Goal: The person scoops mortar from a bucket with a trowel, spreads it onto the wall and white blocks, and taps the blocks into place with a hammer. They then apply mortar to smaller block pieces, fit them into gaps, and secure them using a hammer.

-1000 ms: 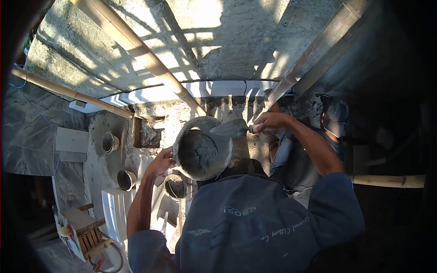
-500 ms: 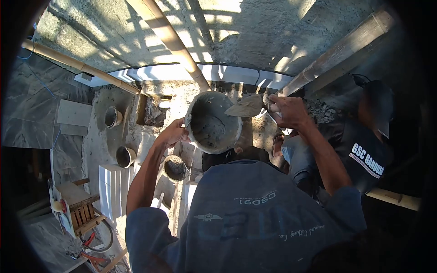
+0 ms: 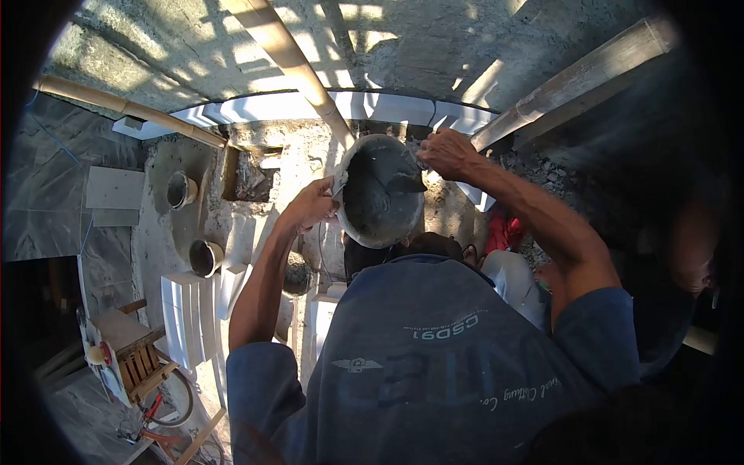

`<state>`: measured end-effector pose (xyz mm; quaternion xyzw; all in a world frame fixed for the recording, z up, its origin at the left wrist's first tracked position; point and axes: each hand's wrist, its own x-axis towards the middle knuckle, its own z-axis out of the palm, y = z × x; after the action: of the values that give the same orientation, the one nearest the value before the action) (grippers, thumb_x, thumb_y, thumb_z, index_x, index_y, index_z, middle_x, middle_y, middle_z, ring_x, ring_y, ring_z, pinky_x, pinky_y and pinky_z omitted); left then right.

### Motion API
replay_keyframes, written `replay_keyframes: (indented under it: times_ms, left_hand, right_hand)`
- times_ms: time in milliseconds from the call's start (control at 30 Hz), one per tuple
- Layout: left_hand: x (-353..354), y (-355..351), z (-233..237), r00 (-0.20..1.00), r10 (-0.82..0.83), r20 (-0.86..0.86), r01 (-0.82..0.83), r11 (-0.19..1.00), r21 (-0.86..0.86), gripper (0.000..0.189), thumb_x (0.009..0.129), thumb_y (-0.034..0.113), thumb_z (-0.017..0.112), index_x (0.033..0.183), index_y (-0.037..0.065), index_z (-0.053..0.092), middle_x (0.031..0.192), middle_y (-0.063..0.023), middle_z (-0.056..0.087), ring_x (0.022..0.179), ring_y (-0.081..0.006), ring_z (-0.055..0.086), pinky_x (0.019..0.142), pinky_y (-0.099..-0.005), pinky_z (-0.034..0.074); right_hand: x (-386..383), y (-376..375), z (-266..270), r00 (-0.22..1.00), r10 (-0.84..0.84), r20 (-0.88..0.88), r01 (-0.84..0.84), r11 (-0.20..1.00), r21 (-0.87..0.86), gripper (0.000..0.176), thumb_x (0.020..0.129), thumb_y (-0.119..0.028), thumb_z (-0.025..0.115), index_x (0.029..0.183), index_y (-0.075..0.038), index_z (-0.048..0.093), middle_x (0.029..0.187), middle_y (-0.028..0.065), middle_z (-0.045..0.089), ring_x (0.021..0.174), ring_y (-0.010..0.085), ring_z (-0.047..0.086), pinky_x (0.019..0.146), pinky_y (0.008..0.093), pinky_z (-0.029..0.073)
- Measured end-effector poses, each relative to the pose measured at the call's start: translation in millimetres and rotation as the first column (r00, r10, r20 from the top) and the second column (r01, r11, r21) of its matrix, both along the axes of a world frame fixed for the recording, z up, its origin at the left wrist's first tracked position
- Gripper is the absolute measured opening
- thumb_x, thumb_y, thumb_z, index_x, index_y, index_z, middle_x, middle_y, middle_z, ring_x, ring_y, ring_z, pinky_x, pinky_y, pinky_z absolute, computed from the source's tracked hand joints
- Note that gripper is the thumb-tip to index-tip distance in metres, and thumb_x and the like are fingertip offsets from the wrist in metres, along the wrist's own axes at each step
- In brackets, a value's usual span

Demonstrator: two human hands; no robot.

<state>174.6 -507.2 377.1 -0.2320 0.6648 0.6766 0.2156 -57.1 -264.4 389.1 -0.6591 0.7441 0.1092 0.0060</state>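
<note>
- Left hand (image 3: 314, 205): grip clenched on left rim of round grey bucket (image 3: 358, 236); can't tell if a wire handle is in the fingers too.
- Right hand (image 3: 449, 155): grip grasping handle of pointed grey metal trowel (image 3: 407, 180), at upper right of bucket.
- Trowel blade inside bucket mouth, pointing left, over wet grey mortar (image 3: 376, 201); contact unclear.
- Bucket in front of the person's chest, over sunlit rough floor (image 3: 306, 170), toward its wall-side edge; underside hidden.
- Long white block strip (image 3: 263, 108) along the floor's wall-side edge.
- Tan bamboo pole (image 3: 291, 66), slanting, lower end just beyond bucket rim.
- Two small grey buckets (image 3: 191, 190), tilted, toward left edge of floor, apart from each other.
- Another small dark-filled pail (image 3: 307, 277) beside left forearm, partly hidden.
- White rectangular blocks (image 3: 186, 322), lined up side by side, near floor's left edge, left of left forearm.
- Square floor pit (image 3: 252, 177) with rubble, between small buckets and big bucket.
- Co-worker's dark figure (image 3: 659, 310) at far right, blurred.
</note>
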Motion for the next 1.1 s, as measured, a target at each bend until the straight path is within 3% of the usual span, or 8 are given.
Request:
replay_keyframes:
  times_ms: [167,233,400,533,733,833,933,1100]
  left_hand:
    - [-8.3,2.2,8.3,0.999,-0.025,0.028,0.027,0.998,-0.061,0.056,0.072,-0.003,0.048,0.127,0.006,0.055,0.103,-0.0097,0.065,0.089,-0.018,0.065,0.084,-0.0353,0.056]
    - [-11.2,0.5,4.1,0.999,-0.013,0.036,0.015,0.999,-0.049,0.056,0.072,-0.003,0.049,0.126,0.006,0.056,0.103,-0.0089,0.065,0.089,-0.0174,0.065,0.083,-0.0356,0.056]
    - [-16.9,-0.3,12.0,0.998,-0.024,0.061,0.028,0.998,-0.063,0.055,0.071,-0.002,0.05,0.125,0.007,0.056,0.099,-0.0054,0.065,0.085,-0.0151,0.064,0.081,-0.0356,0.057]
    - [-20.0,3.8,6.7,0.997,0.073,-0.001,-0.073,0.997,-0.005,0.06,0.066,-0.004,0.048,0.125,0.005,0.057,0.09,-0.0029,0.063,0.075,-0.0108,0.061,0.07,-0.0279,0.057]
    - [-18.6,4.1,2.1,0.998,0.058,0.019,-0.058,0.998,0.018,0.062,0.064,-0.004,0.046,0.124,0.005,0.055,0.084,-0.0002,0.063,0.068,-0.0092,0.06,0.07,-0.0294,0.056]
    - [-18.1,15.7,9.8,0.989,0.14,-0.048,-0.132,0.98,0.148,0.057,0.065,-0.006,0.044,0.12,0.001,0.055,0.077,0.0008,0.058,0.054,-0.0047,0.051,0.057,-0.0217,0.056]
    - [-22.1,11.0,4.6,0.982,0.191,-0.007,-0.188,0.972,0.142,0.053,0.064,-0.01,0.043,0.113,0.002,0.058,0.078,-0.0003,0.061,0.054,-0.0047,0.054,0.068,-0.0293,0.062]
    - [-31.1,1.0,-3.6,0.984,0.177,0.025,-0.179,0.968,0.176,0.056,0.065,-0.012,0.043,0.117,0.002,0.058,0.079,-0.0013,0.062,0.055,-0.0057,0.055,0.071,-0.0324,0.062]
  right_hand:
    - [30.0,7.3,-17.3,0.983,0.047,0.178,-0.045,0.999,-0.018,0.012,0.074,-0.015,0.062,0.083,-0.013,0.07,0.08,0.0071,0.068,0.078,0.0261,0.068,0.068,0.0397,0.052]
    - [36.8,15.3,-13.3,0.968,-0.092,0.231,0.079,0.995,0.067,0.022,0.073,-0.016,0.062,0.093,-0.016,0.071,0.084,0.0078,0.069,0.081,0.0265,0.068,0.068,0.04,0.054]
    - [46.8,34.2,-8.4,0.916,-0.102,0.389,0.121,0.992,-0.026,0.029,0.072,-0.018,0.063,0.1,-0.019,0.071,0.091,0.0075,0.07,0.086,0.0264,0.068,0.071,0.0392,0.055]
    - [52.6,63.4,-3.4,0.857,-0.237,0.458,0.274,0.962,-0.014,0.034,0.069,-0.022,0.064,0.103,-0.02,0.071,0.096,0.0069,0.07,0.09,0.0264,0.068,0.074,0.0395,0.055]
    - [62.0,105.5,-8.5,0.61,-0.401,0.683,0.475,0.876,0.091,0.042,0.071,-0.034,0.07,0.108,-0.015,0.068,0.103,0.0123,0.069,0.098,0.0324,0.065,0.086,0.0419,0.051]
    - [70.0,119.5,-31.3,0.456,-0.394,0.798,0.613,0.789,0.04,0.047,0.071,-0.039,0.073,0.111,-0.015,0.067,0.105,0.0125,0.069,0.098,0.032,0.065,0.085,0.0402,0.051]
    - [75.2,127.2,-36.7,0.372,-0.375,0.849,0.702,0.712,0.006,0.048,0.069,-0.037,0.076,0.109,-0.012,0.066,0.103,0.0123,0.069,0.094,0.0312,0.066,0.083,0.0387,0.051]
    - [77.0,134.8,-46.5,0.201,-0.287,0.937,0.838,0.546,-0.012,0.049,0.069,-0.031,0.08,0.108,-0.004,0.065,0.099,0.0142,0.069,0.094,0.0274,0.066,0.083,0.0353,0.05]
